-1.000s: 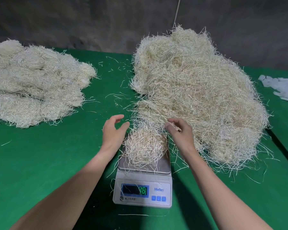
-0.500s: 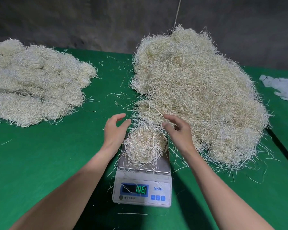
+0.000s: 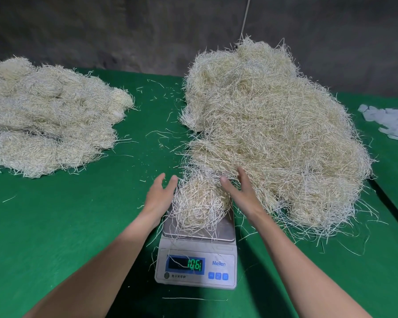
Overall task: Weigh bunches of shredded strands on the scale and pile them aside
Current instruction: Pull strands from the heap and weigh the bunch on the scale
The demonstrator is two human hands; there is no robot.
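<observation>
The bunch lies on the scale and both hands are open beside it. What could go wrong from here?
1. The bunch on the scale meets the big loose heap at its far side; shared strands may distort the reading.
2. A stray strand crosses the display; digits may be misread.
3. The left hand and right hand flank the bunch closely; a touch could shift the weight.

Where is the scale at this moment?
In the head view the scale stands low in the middle, on the green table, holding a small bunch; the big loose heap lies just behind it to the right.
</observation>
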